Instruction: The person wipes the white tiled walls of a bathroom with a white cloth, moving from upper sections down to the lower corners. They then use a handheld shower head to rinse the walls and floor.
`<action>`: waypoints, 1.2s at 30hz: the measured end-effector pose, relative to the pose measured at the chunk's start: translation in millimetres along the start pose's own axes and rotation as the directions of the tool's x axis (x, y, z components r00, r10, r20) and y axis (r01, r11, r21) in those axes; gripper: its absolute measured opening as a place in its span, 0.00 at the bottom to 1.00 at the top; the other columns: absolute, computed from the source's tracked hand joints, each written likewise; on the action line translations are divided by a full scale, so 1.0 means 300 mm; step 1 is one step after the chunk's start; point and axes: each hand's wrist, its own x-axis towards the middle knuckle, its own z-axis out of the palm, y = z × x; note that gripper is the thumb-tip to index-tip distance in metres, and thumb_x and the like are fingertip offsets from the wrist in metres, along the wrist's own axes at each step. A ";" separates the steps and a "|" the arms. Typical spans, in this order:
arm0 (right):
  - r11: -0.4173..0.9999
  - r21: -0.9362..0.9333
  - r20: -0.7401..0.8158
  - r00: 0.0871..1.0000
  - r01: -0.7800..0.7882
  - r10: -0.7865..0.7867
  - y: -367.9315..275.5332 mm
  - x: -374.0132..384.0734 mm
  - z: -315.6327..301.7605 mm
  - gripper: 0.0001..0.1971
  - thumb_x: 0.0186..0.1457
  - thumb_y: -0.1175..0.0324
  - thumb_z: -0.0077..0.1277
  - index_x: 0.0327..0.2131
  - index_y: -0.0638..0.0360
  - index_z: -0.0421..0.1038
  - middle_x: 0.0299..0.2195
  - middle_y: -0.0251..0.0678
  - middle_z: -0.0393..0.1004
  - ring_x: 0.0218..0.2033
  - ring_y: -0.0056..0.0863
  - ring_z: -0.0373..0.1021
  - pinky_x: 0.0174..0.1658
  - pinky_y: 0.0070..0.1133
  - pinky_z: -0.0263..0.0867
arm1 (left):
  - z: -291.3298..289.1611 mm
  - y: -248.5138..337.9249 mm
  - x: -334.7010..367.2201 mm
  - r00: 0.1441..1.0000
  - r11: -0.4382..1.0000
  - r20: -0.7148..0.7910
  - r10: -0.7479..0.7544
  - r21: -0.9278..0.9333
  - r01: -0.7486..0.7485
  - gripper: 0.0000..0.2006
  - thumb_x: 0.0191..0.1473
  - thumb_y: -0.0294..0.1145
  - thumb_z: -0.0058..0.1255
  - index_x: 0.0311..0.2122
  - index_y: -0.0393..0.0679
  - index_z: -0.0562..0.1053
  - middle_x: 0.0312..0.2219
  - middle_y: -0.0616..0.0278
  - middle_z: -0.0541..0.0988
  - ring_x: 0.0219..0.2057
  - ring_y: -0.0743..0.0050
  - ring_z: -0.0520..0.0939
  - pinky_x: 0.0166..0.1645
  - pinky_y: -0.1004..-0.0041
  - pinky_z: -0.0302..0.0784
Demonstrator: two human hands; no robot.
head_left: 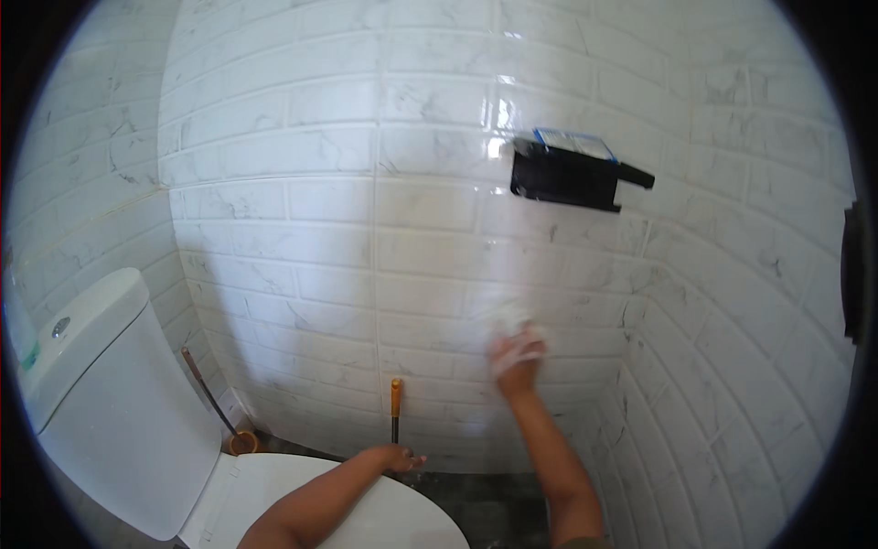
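Note:
My right hand (518, 355) presses a thin white wipe (514, 318) against the marbled white tile wall (425, 252), low and to the right. The hand and wipe are a little smeared by motion, so whether the wipe is cloth or paper is unclear. My left hand (401, 458) is held over the front edge of the closed white toilet lid (402, 508), its fingers loosely stretched to the right and holding nothing. Just behind that hand, a stick with an orange handle (396, 400) leans upright at the wall; its lower end is hidden.
A black wall holder (564, 178) with a blue-edged packet (576, 144) on top juts out at upper right. The toilet tank (119, 412) stands at left. In the corner behind it, a brown-handled tool (208, 393) rests in an orange ring-shaped piece (242, 443). Dark floor (498, 503) shows below.

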 end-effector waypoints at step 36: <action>0.612 -0.460 0.016 0.696 0.643 -0.718 -0.979 1.778 -0.825 0.25 0.58 0.70 0.44 0.60 0.53 0.59 0.65 0.39 0.49 0.65 0.46 0.48 0.58 0.40 0.57 | -0.995 0.373 -0.962 0.301 0.787 -0.951 0.065 -0.137 -0.602 0.12 0.51 0.23 0.50 0.43 0.40 0.71 0.39 0.51 0.76 0.34 0.57 0.79 0.38 0.65 0.75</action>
